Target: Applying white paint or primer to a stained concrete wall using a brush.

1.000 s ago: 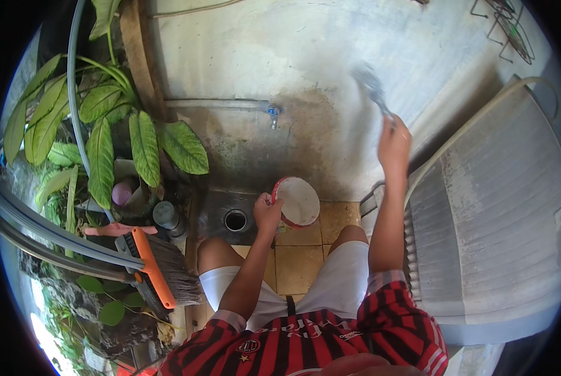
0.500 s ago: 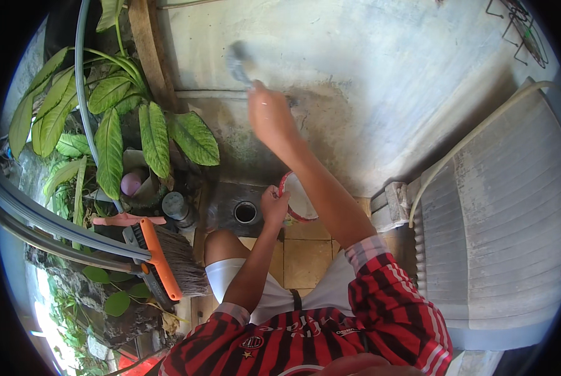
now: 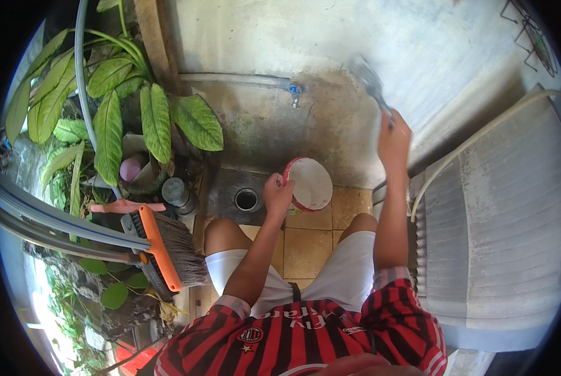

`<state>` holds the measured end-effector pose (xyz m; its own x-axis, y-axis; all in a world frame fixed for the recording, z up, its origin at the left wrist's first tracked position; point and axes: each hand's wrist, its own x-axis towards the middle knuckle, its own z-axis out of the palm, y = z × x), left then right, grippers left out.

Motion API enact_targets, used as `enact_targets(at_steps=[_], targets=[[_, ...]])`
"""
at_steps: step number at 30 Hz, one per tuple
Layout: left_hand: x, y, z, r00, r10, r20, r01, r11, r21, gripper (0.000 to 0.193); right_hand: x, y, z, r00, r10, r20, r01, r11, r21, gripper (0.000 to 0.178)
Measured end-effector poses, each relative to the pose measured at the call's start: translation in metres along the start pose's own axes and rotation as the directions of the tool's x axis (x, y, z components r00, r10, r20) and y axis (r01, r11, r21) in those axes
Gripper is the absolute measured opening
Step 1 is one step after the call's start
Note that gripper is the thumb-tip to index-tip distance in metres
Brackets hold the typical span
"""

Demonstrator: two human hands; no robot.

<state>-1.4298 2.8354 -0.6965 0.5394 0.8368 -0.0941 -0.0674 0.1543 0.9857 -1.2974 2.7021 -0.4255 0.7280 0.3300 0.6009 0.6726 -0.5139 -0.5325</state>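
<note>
My left hand (image 3: 278, 194) is closed on the rim of a small round tub (image 3: 310, 184), red outside and whitish inside. The tub hangs tilted over the tiles between my knees. Up and to the right, my right hand (image 3: 394, 141) grips the handle of a paintbrush (image 3: 372, 83), blurred by motion. Its head is against or just off the pale wall (image 3: 330, 37); which of the two I cannot tell. Below and left of the brush, a blue-handled tap (image 3: 295, 91) juts from the wall on a grey pipe, above a stained patch.
Left of me stand an orange-headed broom (image 3: 159, 247), a pink-headed tool (image 3: 128, 206) and leafy plants (image 3: 108, 135). A dark drain hole (image 3: 246, 199) opens near my left knee. To my right leans a large grey ribbed panel (image 3: 499, 213) with a hose along its edge.
My right hand with the paintbrush has swept right and slightly down, and the tap has come into sight. The tub has tipped so more of its inside shows.
</note>
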Motion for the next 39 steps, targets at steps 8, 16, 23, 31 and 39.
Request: enact_targets(at_steps=[8,16,23,31,39], targets=[[-0.013,0.019,-0.004,1.0,0.021,-0.005,-0.02,0.988,0.153,0.023,-0.097,0.062,-0.045,0.847,-0.041,0.531,0.043,0.999,0.01,0.026],[-0.028,0.026,0.006,0.985,0.17,0.023,-0.171,0.956,0.237,0.023,-0.157,0.097,0.077,0.625,-0.128,0.77,0.371,0.917,-0.149,0.022],[-0.025,0.026,-0.001,0.994,0.098,-0.039,-0.073,0.907,0.415,0.021,-0.168,0.131,0.078,0.453,-0.302,0.839,0.494,0.868,0.046,0.021],[-0.03,0.028,0.006,0.99,0.127,-0.061,-0.097,0.929,0.356,0.023,-0.144,0.087,-0.025,0.6,-0.203,0.774,0.246,0.967,0.063,0.025],[-0.026,0.023,0.001,0.985,0.108,-0.136,-0.067,0.958,0.277,0.023,-0.15,0.149,-0.046,0.65,-0.344,0.677,0.428,0.903,0.048,0.041]])
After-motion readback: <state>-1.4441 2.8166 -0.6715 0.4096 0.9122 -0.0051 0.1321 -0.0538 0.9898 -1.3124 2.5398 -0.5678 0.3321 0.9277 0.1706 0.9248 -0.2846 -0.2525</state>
